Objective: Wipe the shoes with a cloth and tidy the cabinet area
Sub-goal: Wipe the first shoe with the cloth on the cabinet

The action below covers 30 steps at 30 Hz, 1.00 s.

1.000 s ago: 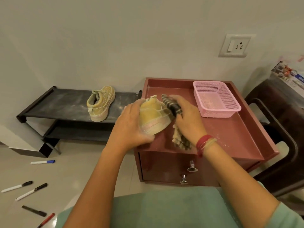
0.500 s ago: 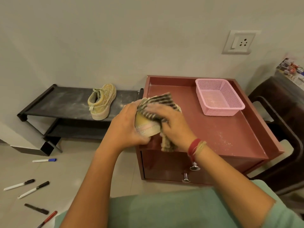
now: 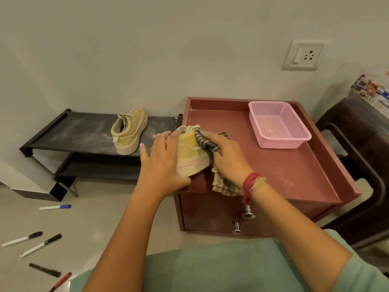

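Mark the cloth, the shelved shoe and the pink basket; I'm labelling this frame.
cloth (image 3: 206,141), head view, on its striped upper fold.
shelved shoe (image 3: 129,137), head view, on its side panel.
pink basket (image 3: 282,143), head view, on its near wall.

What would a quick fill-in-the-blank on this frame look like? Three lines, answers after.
1. The right hand presses a striped ____ against the shoe held by the left hand.
2. The other shoe stands on the ____ shelf of the rack.
3. The basket on the cabinet is ____ in colour.

Missing words: cloth; top; pink.
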Tool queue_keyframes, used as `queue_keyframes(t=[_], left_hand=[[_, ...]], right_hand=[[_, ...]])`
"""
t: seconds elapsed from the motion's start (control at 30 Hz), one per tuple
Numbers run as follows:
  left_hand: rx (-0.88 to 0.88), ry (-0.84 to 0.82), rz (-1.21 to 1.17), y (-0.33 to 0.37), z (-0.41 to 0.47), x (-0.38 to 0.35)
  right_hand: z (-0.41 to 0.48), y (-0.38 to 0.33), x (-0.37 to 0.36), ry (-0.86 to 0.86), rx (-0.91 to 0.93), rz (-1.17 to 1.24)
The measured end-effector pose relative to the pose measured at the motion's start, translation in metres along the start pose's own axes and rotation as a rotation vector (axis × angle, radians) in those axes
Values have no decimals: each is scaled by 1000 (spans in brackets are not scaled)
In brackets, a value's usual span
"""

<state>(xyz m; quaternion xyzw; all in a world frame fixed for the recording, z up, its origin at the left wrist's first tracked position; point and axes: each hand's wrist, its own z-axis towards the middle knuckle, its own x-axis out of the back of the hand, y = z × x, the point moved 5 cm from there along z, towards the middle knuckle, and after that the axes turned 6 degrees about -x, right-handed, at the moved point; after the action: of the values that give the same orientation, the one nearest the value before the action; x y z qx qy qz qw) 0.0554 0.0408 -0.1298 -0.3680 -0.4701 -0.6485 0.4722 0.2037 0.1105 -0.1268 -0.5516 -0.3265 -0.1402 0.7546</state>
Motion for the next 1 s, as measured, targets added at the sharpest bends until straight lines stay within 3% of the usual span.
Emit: queue_keyframes(t=[0.1, 0.2, 0.33, 0.47, 0.6, 0.73, 0.9, 1.0], left_hand=[[13, 34, 3, -1, 4, -1], [26, 42, -36, -6, 7, 0], [-6, 38, -16, -6, 8, 3], [-52, 80, -40, -9, 9, 6], [-67, 76, -29, -8, 10, 8], [-80, 95, -31, -8, 9, 9], [-77, 83, -33, -8, 10, 10], [-86, 81, -46, -8, 10, 8]], right_hand=[[-18, -19, -8, -32, 114, 42], [-32, -20, -26, -146, 291, -113], [-13, 5, -11, 35, 90, -65], [-35, -11, -29, -152, 285, -106], [-14, 10, -10, 32, 98, -74], [-28, 0, -22, -100, 217, -119], [-12, 15, -9, 23, 64, -142], [-30, -1, -21, -85, 189, -97]])
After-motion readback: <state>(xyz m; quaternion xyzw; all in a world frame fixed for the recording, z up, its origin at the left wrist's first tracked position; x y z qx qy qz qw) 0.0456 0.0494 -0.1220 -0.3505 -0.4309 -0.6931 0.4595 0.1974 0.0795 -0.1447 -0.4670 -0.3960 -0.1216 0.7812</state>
